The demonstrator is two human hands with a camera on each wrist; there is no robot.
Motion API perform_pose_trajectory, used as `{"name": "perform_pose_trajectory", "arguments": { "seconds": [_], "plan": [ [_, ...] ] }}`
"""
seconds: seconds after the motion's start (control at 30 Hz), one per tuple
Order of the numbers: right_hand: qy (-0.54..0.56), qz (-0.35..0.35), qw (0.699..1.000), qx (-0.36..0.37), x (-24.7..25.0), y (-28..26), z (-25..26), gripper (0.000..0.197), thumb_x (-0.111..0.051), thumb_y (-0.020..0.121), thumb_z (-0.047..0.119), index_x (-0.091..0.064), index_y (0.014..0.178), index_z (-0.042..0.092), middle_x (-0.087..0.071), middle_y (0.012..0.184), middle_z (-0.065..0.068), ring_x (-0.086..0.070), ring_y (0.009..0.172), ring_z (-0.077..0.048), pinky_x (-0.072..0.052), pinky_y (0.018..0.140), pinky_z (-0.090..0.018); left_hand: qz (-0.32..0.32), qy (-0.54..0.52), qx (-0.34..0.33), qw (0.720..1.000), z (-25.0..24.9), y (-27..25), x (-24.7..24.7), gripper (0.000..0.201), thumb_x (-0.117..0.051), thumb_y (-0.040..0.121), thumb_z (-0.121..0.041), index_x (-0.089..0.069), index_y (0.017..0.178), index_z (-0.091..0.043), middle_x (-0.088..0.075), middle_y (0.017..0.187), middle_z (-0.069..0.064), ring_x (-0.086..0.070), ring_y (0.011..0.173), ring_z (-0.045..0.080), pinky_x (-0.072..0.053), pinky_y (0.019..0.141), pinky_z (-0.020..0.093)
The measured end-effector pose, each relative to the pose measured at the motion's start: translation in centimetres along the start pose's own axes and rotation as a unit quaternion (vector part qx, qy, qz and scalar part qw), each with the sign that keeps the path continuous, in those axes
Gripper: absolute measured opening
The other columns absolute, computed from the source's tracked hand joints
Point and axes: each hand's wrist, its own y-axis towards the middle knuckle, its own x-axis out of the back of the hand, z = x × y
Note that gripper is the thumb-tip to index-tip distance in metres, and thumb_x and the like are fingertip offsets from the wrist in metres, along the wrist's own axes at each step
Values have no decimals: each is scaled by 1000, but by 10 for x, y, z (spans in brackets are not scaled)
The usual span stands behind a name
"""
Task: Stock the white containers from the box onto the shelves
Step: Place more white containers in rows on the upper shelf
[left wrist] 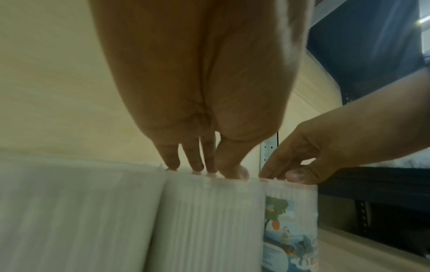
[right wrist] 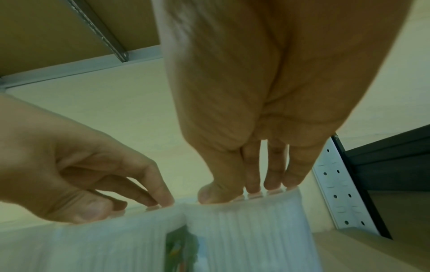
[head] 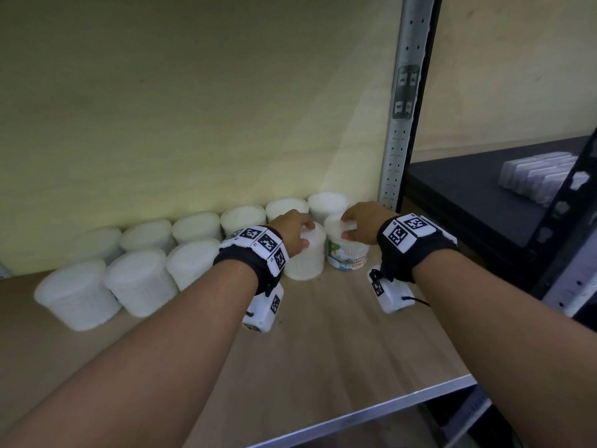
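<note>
Two rows of white ribbed containers (head: 139, 281) stand along the back of a wooden shelf (head: 339, 334). My left hand (head: 307, 234) grips the lid of a plain white container (head: 307, 263) from above, near the right end of the front row. Right beside it, my right hand (head: 348, 226) grips the lid of a container with a coloured label (head: 347, 257). In the left wrist view my left hand (left wrist: 204, 171) pinches the plain container's (left wrist: 209, 220) top rim. The right wrist view shows my right hand (right wrist: 244, 193) pinching the labelled container (right wrist: 244, 235). Both stand upright, side by side.
A perforated metal upright (head: 400, 124) bounds the shelf on the right, just behind my right hand. Beyond it is a dark shelf (head: 468, 195) with a row of white packs (head: 542, 176). The shelf's metal front edge (head: 355, 412) runs below my forearms.
</note>
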Motion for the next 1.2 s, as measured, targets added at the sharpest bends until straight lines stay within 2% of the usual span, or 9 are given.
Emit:
{"name": "perform_pose_trajectory", "arguments": {
  "seconds": [0.1, 0.23, 0.33, 0.43, 0.6, 0.87, 1.0, 1.1, 1.2],
  "plan": [
    [-1, -2, 1000, -3, 0, 0, 0, 56, -53, 95, 38, -42, 144, 14, -40, 149, -6, -41, 136, -25, -33, 111, -34, 29, -17, -20, 999, 0, -2, 3, 51, -47, 89, 2, -47, 133, -24, -45, 141, 5, -52, 121, 28, -47, 97, 35],
    [3, -2, 1000, -4, 1, 0, 0, 56, -55, 94, 38, -44, 143, 13, -41, 149, -6, -42, 135, -25, -34, 110, -33, 17, -73, -22, 997, 0, -2, 1, 57, -43, 84, 8, -42, 135, -18, -45, 140, 8, -48, 124, 29, -45, 103, 38],
    [6, -11, 1000, -4, 0, 0, 0, 54, -57, 93, 36, -47, 140, 12, -44, 146, -6, -45, 132, -25, -36, 108, -32, -74, -44, 15, 996, -2, 2, -2, 44, -54, 90, -17, -43, 132, -13, -42, 136, 12, -44, 125, 30, -42, 103, 41],
    [3, -16, 1000, -2, 0, 0, 0, 54, -57, 93, 35, -47, 140, 11, -46, 145, -7, -47, 131, -25, -38, 107, -33, -104, 38, 78, 991, -4, 5, -7, 57, -51, 90, -47, -43, 134, -12, -38, 139, 13, -40, 128, 31, -40, 103, 44],
    [6, -18, 1000, 0, -1, 0, 0, 54, -55, 94, 36, -45, 141, 11, -44, 146, -8, -45, 132, -25, -37, 107, -33, -104, 86, 94, 986, -1, 6, -22, 60, -48, 89, -54, -46, 131, -11, -40, 138, 13, -39, 128, 30, -37, 103, 43],
    [10, -21, 1000, -9, -1, 2, 2, 51, -57, 94, 34, -49, 138, 10, -49, 142, -7, -50, 128, -26, -40, 104, -32, -20, 107, 57, 992, -2, 7, -5, 53, -50, 93, -42, -39, 140, -20, -36, 145, 7, -36, 134, 27, -32, 107, 44],
    [15, -21, 1000, -11, -1, 2, 2, 52, -57, 93, 34, -48, 139, 10, -48, 143, -7, -49, 129, -25, -39, 106, -32, 22, 75, 20, 997, 1, 7, 1, 50, -51, 95, -22, -36, 143, -21, -33, 150, 6, -37, 135, 26, -35, 109, 38],
    [15, -23, 1000, -11, -1, 2, 2, 52, -57, 94, 34, -49, 138, 10, -48, 143, -7, -49, 129, -26, -39, 105, -32, 46, 39, -4, 998, 1, 6, 6, 57, -47, 89, 1, -41, 140, -23, -39, 148, 6, -47, 128, 27, -48, 92, 32],
    [11, -25, 1000, -9, 0, 0, 3, 50, -56, 94, 33, -49, 138, 9, -49, 142, -8, -50, 128, -26, -40, 106, -32, 10, 7, 12, 1000, -2, 4, 4, 53, -44, 87, 2, -47, 136, -20, -44, 143, 6, -51, 121, 27, -46, 87, 29]
  ]
}}
